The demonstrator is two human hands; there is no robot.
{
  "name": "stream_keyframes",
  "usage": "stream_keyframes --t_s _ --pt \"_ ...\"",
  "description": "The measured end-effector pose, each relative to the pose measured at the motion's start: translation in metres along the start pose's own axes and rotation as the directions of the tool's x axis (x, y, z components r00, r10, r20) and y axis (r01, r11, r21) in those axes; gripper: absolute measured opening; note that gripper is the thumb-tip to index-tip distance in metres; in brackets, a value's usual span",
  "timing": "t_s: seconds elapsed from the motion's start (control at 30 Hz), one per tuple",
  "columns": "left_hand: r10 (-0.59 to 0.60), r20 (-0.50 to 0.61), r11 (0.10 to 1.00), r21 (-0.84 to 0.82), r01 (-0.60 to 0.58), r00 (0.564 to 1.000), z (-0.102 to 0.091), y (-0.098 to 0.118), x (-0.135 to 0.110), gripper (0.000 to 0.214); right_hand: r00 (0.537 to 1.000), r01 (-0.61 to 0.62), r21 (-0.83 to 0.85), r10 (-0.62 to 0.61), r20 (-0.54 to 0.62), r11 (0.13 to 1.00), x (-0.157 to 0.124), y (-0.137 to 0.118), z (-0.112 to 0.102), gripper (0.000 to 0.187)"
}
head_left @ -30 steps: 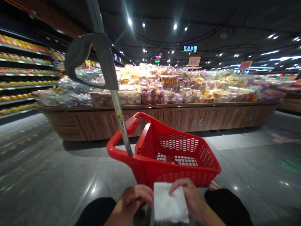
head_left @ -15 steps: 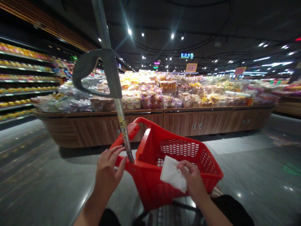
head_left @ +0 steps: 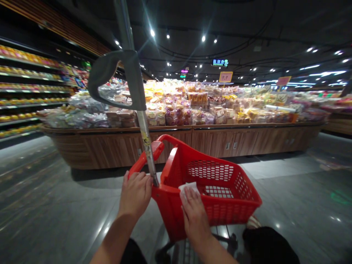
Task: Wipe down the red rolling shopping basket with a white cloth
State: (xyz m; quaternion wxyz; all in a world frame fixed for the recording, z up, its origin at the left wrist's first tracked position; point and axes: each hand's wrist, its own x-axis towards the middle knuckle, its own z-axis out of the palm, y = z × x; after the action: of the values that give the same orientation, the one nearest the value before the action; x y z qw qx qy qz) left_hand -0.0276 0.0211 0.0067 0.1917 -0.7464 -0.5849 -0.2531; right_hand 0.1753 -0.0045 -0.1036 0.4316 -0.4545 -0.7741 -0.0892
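Note:
A red plastic shopping cart [head_left: 176, 216] stands sideways before me, a perforated basket forming its body. My left hand [head_left: 136, 192] is closed over the near end of the cart handle [head_left: 143, 160], beside the foot of a metal pole [head_left: 146, 141]. A grey loop grip [head_left: 134, 82] is fixed higher up that pole. With its fingers laid nearly flat, my right hand [head_left: 194, 214] presses a white tissue [head_left: 189, 186] onto the basket's near rim, close to the handle end. Part of the tissue is hidden beneath the fingers. Through the basket, its white-looking grid floor shows.
A long wood-panelled display counter [head_left: 214, 141] heaped with bagged snacks [head_left: 176, 106] runs behind the cart. Stocked shelves [head_left: 30, 88] line the left side. Grey shiny floor [head_left: 68, 205] surrounds the cart. My dark-clothed knee [head_left: 271, 244] is at lower right, near the basket.
My right hand has moved left and brought the tissue down from above the basket onto its near rim. My left hand's fingers, raised before, have closed on the handle.

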Motion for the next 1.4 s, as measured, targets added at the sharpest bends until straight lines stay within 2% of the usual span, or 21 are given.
stream_keyframes --t_s 0.13,0.33,0.47,0.6,0.67,0.77,0.97,1.07,1.23,1.3,1.4 --pt "0.001 0.006 1.0 0.018 -0.001 1.0 0.001 0.0 0.001 0.038 0.999 0.021 0.015 -0.021 -0.037 1.0 0.006 -0.008 0.009 0.064" --pt "0.008 0.002 0.999 0.036 -0.008 1.0 0.003 -0.001 0.002 0.037 0.997 0.06 0.154 -0.053 -0.05 0.986 0.038 -0.022 0.013 0.058" --pt "0.004 -0.002 0.999 0.039 -0.004 1.0 0.004 -0.001 0.001 0.039 0.998 0.059 0.112 -0.055 -0.033 0.992 0.024 -0.008 0.006 0.064" --pt "0.007 -0.001 0.999 0.038 -0.007 1.0 0.005 -0.001 0.001 0.038 0.999 -0.045 0.04 0.045 0.016 0.998 0.003 0.015 -0.005 0.074" --pt "0.002 -0.005 1.0 0.028 -0.001 1.0 0.005 -0.001 0.001 0.037 0.996 -0.087 0.016 0.087 0.025 0.996 0.001 0.021 -0.009 0.074" --pt "0.005 -0.005 1.0 0.029 -0.005 1.0 0.004 0.0 0.001 0.037 0.996 -0.091 0.04 0.091 0.007 0.995 0.01 0.017 -0.007 0.066" --pt "0.004 -0.02 0.997 0.08 -0.003 1.0 0.006 0.0 0.002 0.038 0.999 0.005 0.07 -0.008 0.04 0.998 0.04 -0.01 0.004 0.054" --pt "-0.006 -0.013 0.997 0.077 0.007 1.0 0.007 -0.001 0.004 0.039 0.998 -0.011 0.049 0.008 0.062 0.999 0.032 0.0 -0.002 0.059" --pt "0.0 -0.023 0.993 0.121 0.003 1.0 0.008 -0.001 0.004 0.037 0.985 -0.157 -0.011 0.157 0.066 0.988 0.001 0.036 -0.017 0.063" --pt "0.025 0.001 0.987 0.159 -0.025 1.0 0.008 -0.001 0.004 0.032 0.979 -0.187 -0.013 0.187 0.082 0.982 0.001 0.033 -0.016 0.061" --pt "0.064 0.043 0.98 0.184 -0.071 0.997 0.006 -0.001 0.005 0.03 0.979 -0.173 0.024 0.17 0.113 0.985 0.018 0.009 -0.005 0.055"
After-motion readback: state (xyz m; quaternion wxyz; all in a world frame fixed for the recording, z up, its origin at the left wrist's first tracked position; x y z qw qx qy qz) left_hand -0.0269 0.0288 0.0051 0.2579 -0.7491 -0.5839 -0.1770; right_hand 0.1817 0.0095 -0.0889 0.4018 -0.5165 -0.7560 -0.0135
